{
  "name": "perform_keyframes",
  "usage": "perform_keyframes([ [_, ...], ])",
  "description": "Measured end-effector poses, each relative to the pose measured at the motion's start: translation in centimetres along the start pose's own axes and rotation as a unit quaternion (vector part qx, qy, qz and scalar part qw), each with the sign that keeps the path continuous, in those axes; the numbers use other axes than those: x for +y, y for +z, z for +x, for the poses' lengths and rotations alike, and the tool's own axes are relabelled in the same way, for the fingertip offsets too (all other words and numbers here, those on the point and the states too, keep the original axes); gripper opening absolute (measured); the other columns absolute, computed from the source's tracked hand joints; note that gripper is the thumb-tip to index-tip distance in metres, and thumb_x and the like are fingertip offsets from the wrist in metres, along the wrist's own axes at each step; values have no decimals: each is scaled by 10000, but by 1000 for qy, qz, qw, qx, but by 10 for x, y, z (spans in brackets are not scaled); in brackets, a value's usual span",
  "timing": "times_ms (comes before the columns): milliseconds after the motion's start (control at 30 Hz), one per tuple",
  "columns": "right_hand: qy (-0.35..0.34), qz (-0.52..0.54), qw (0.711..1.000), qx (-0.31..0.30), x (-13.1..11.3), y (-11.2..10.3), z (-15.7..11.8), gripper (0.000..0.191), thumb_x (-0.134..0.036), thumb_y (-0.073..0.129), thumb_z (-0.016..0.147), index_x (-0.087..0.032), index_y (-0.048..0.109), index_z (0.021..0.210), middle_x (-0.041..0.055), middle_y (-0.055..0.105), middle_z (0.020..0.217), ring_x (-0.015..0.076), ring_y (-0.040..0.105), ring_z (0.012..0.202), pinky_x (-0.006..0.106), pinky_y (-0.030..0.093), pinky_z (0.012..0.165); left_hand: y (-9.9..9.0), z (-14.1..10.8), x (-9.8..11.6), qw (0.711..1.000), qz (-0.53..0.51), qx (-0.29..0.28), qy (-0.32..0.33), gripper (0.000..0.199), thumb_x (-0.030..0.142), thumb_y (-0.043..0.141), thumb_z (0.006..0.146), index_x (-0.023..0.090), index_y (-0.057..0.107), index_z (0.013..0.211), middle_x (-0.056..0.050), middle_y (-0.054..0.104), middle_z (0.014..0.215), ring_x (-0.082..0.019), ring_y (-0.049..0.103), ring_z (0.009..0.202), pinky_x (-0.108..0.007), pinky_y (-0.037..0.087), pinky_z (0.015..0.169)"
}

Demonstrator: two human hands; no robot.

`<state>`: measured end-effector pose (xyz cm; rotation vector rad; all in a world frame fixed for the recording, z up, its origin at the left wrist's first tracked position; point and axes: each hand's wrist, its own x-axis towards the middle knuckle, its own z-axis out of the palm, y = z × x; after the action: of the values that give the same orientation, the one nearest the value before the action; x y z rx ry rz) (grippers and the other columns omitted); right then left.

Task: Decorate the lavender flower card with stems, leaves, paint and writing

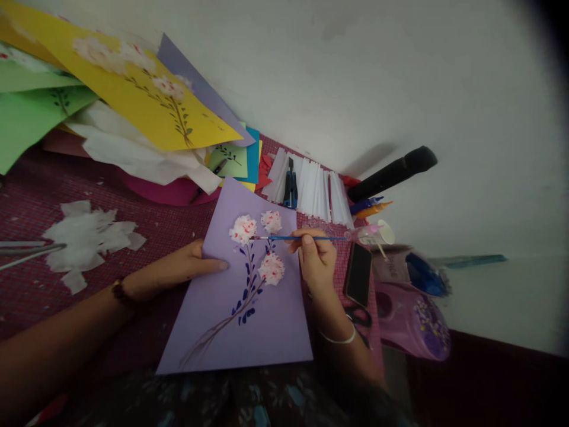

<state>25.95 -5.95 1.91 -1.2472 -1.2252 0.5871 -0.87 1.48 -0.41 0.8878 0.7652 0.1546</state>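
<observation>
Dark clothing (213, 397) at btm, R hand (316, 260) pinching blue brush (278, 238), L hand (198, 261) pinching purple paper (280, 326), thumb atop

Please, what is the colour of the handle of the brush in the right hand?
The brush handle is blue; it shows best in the head view.

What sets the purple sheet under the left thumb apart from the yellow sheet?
The left hand grips the purple sheet; no hand touches the yellow sheet. The purple sheet's leaves look blue, the yellow sheet's dark greyish. Both carry pale, red-flecked flowers on brownish stems.
</observation>
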Motion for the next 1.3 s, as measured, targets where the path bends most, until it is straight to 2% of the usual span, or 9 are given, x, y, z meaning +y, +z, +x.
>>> perform_keyframes([
  [333, 12, 21, 1000, -16, 5, -1, 0, 234, -423, 602, 1007, -239, 733, 946, 3, 727, 777, 134, 672, 592, 283, 546, 573, 3, -3, 4, 1000, 8, 4, -12, 380, 449, 910, 693, 169, 776, 912, -79, 815, 809, -231, 750, 638, -299, 624, 620],
  [733, -3, 20, 1000, -15, 4, 0, 0, 209, -384, 599, 1014, -247, 750, 972, 7, 747, 787, 131, 669, 587, 285, 546, 576, 0, -1, 0, 1000, 9, 7, -9, 409, 440, 892, 712, 160, 771, 985, -93, 825, 882, -242, 770, 690, -312, 634, 657],
  [1067, 51, 57, 996, 48, 14, -5, 0, 208, -395, 607, 995, -237, 727, 929, -8, 719, 733, 128, 642, 566, 272, 530, 565, 1, -1, 2, 1000, 11, -1, -7, 402, 450, 899, 706, 173, 774, 969, -80, 819, 837, -238, 758, 659, -309, 631, 643],
  [1300, 47, 48, 998, 16, 11, -1, -1, 207, -373, 609, 998, -232, 725, 901, -19, 697, 703, 116, 631, 552, 258, 533, 564, -1, -1, 0, 1000, 13, 0, -20, 402, 453, 885, 721, 164, 784, 983, -95, 825, 894, -249, 774, 714, -315, 641, 677],
])
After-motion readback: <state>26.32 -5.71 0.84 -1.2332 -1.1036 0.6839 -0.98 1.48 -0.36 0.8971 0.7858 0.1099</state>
